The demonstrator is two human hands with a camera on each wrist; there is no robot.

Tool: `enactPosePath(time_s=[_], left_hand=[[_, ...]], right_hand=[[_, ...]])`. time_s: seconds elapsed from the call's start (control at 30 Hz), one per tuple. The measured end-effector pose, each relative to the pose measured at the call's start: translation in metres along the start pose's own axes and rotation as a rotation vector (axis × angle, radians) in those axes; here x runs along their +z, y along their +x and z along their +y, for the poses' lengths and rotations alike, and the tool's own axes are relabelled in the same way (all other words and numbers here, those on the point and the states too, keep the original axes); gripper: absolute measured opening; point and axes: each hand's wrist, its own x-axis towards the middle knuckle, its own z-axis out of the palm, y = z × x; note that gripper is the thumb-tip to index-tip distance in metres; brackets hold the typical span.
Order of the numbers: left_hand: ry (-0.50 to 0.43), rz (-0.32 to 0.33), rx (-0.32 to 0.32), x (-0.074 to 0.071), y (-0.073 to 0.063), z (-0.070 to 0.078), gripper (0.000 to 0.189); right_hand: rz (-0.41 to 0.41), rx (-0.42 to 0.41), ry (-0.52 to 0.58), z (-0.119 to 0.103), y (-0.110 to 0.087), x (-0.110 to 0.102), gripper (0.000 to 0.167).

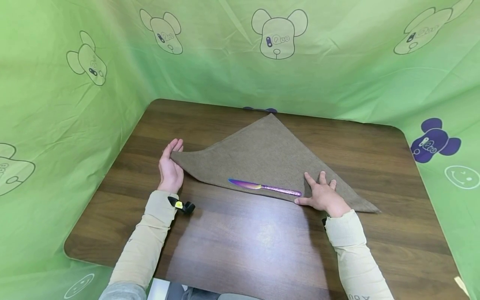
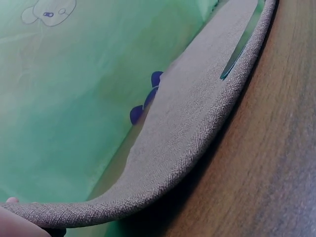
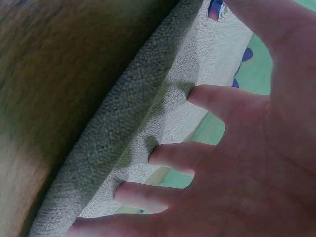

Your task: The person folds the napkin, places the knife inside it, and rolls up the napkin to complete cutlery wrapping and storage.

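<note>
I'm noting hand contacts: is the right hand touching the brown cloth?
Touching. The right wrist view shows it plainly: the right hand is spread, with its fingertips resting on the brown cloth.

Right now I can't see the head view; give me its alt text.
A person's left hand supports the raised left corner of a triangular brown cloth; the right hand rests, fingers spread, toward its other end. A rainbow-coloured knife lies on the cloth near its front edge, blade leftward.
</note>
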Motion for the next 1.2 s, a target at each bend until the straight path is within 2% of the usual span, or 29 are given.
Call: enactPosePath(time_s=[0.13,0.33,0.57,0.9,1.2], left_hand=[[0.026,-0.018,0.021,0.005,-0.002,-0.001,0.024],[0.086,-0.057,0.056,0.011,-0.005,-0.003,0.035],[0.141,-0.075,0.100,0.021,-0.010,-0.005,0.036],[0.261,-0.158,0.141,0.032,-0.018,-0.007,0.041],[0.327,-0.202,0.218,0.042,-0.024,-0.013,0.041]], right_hand=[[-0.002,0.004,0.003,0.000,-0.001,0.000,0.101],[0.003,0.003,-0.004,0.000,0.000,0.001,0.101],[0.000,0.004,-0.004,0.000,0.000,0.001,0.102],[-0.002,0.000,-0.008,0.001,-0.001,0.001,0.103],[0.002,0.004,-0.010,0.002,0.001,0.002,0.103]])
